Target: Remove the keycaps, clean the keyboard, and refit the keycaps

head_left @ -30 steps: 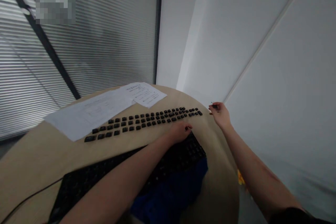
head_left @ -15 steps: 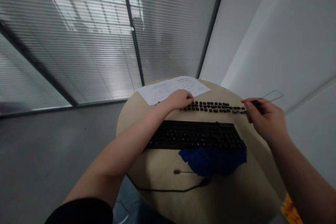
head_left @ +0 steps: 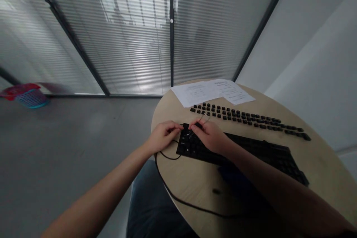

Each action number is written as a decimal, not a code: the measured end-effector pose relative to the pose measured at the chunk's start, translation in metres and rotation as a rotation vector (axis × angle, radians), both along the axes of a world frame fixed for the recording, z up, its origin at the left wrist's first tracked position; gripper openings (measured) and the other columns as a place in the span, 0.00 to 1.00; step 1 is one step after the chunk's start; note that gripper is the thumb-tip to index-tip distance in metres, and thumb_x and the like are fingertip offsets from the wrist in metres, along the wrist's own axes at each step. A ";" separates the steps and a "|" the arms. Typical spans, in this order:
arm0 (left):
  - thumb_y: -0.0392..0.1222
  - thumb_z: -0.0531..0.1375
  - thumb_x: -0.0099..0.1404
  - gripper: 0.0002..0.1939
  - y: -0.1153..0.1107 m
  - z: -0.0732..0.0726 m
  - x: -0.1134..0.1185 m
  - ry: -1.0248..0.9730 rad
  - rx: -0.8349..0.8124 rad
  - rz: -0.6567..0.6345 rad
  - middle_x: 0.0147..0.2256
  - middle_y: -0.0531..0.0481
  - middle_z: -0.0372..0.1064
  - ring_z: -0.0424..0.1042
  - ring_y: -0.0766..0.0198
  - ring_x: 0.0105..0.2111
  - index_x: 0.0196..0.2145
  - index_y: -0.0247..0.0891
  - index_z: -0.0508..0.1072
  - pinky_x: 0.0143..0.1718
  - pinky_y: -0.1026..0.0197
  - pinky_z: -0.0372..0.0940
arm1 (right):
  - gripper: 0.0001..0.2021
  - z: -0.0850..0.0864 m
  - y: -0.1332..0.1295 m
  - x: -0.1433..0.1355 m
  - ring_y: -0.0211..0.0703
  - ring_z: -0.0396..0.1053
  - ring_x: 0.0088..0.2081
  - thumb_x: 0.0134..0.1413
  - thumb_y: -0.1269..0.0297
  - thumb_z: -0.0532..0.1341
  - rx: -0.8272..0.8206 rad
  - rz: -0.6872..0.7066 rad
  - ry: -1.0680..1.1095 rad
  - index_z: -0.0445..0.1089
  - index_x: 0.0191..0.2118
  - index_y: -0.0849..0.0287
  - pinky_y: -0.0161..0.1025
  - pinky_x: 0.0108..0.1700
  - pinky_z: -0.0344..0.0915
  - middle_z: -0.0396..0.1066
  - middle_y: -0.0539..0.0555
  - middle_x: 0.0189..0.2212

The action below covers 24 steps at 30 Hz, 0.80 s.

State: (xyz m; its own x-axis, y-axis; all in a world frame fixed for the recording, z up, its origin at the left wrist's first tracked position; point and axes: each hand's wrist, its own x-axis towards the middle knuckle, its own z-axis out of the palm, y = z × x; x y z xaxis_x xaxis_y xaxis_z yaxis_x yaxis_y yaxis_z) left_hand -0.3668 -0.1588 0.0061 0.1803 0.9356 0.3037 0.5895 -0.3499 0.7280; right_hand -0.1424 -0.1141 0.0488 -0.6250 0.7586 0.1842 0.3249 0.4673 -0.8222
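A black keyboard (head_left: 251,142) lies on the round table. My left hand (head_left: 164,136) is at its left end, thumb and fingers pinched at the upper left corner; what is between them I cannot make out. My right hand (head_left: 213,138) is over the keyboard's left part, closed round a wire keycap puller (head_left: 205,118) with a dark handle, its wire loop sticking up past the fingers. Beyond the keyboard, loose black keycaps (head_left: 236,115) lie in rows. My right hand and forearm cover part of the keyboard.
White printed sheets (head_left: 200,92) lie at the table's far side. A black cable (head_left: 189,203) runs along the near left edge. Dark blue cloth (head_left: 234,178) lies below the keyboard in shadow. On the floor far left stands a red and blue basket (head_left: 32,97).
My left hand has moved from the keycap rows to the keyboard's left end. My right hand has come left from the rows' right end with the puller. The view has turned left.
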 end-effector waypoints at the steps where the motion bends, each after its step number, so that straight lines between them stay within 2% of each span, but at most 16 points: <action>1: 0.42 0.56 0.70 0.13 -0.001 -0.004 -0.001 -0.024 0.005 0.010 0.38 0.47 0.78 0.75 0.59 0.39 0.43 0.38 0.80 0.42 0.58 0.67 | 0.06 -0.006 0.000 -0.004 0.40 0.70 0.28 0.63 0.64 0.57 -0.081 0.014 0.008 0.70 0.41 0.56 0.37 0.33 0.66 0.72 0.49 0.27; 3: 0.43 0.56 0.70 0.13 -0.003 -0.009 -0.004 -0.068 -0.004 0.026 0.37 0.46 0.78 0.75 0.60 0.37 0.43 0.37 0.79 0.41 0.59 0.67 | 0.07 -0.016 -0.001 -0.006 0.38 0.68 0.24 0.63 0.62 0.56 -0.229 0.057 0.031 0.66 0.44 0.56 0.35 0.27 0.63 0.69 0.47 0.25; 5: 0.43 0.56 0.70 0.13 -0.005 -0.011 -0.005 -0.093 -0.002 0.040 0.36 0.46 0.77 0.74 0.61 0.35 0.42 0.36 0.79 0.38 0.60 0.67 | 0.07 -0.024 -0.001 -0.005 0.37 0.67 0.24 0.64 0.60 0.56 -0.268 0.086 0.051 0.65 0.45 0.56 0.34 0.27 0.62 0.69 0.46 0.26; 8: 0.41 0.56 0.70 0.12 -0.011 -0.010 -0.004 -0.081 0.076 0.039 0.35 0.46 0.76 0.73 0.62 0.34 0.42 0.36 0.78 0.37 0.60 0.67 | 0.07 -0.034 0.001 -0.002 0.37 0.64 0.24 0.66 0.59 0.54 -0.153 0.029 0.059 0.64 0.41 0.56 0.36 0.30 0.61 0.66 0.45 0.23; 13: 0.36 0.58 0.69 0.09 -0.015 -0.008 0.000 -0.038 0.149 -0.021 0.38 0.46 0.77 0.75 0.61 0.40 0.43 0.38 0.78 0.43 0.58 0.68 | 0.08 -0.047 0.005 -0.002 0.39 0.62 0.25 0.66 0.58 0.55 -0.020 -0.012 0.050 0.64 0.39 0.55 0.37 0.31 0.58 0.61 0.45 0.21; 18: 0.36 0.62 0.66 0.06 -0.011 -0.009 -0.002 -0.015 0.107 -0.125 0.42 0.46 0.78 0.75 0.59 0.44 0.40 0.40 0.79 0.49 0.54 0.68 | 0.06 -0.043 0.003 -0.002 0.41 0.65 0.26 0.65 0.61 0.55 0.055 0.021 0.001 0.65 0.38 0.55 0.38 0.34 0.59 0.64 0.46 0.23; 24: 0.36 0.61 0.68 0.07 -0.007 -0.010 -0.002 0.003 0.063 -0.215 0.40 0.48 0.80 0.75 0.60 0.43 0.39 0.40 0.80 0.49 0.54 0.68 | 0.05 -0.038 -0.002 -0.001 0.43 0.71 0.31 0.65 0.64 0.55 0.155 0.116 -0.077 0.66 0.37 0.56 0.38 0.37 0.62 0.72 0.51 0.30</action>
State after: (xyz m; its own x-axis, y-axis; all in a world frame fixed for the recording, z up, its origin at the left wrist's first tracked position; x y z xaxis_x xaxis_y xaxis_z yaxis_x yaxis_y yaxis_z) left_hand -0.3686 -0.1656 -0.0037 0.3746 0.8547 0.3595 0.4987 -0.5126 0.6989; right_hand -0.1431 -0.1163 0.0111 -0.7233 0.6469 0.2414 0.3205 0.6242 -0.7125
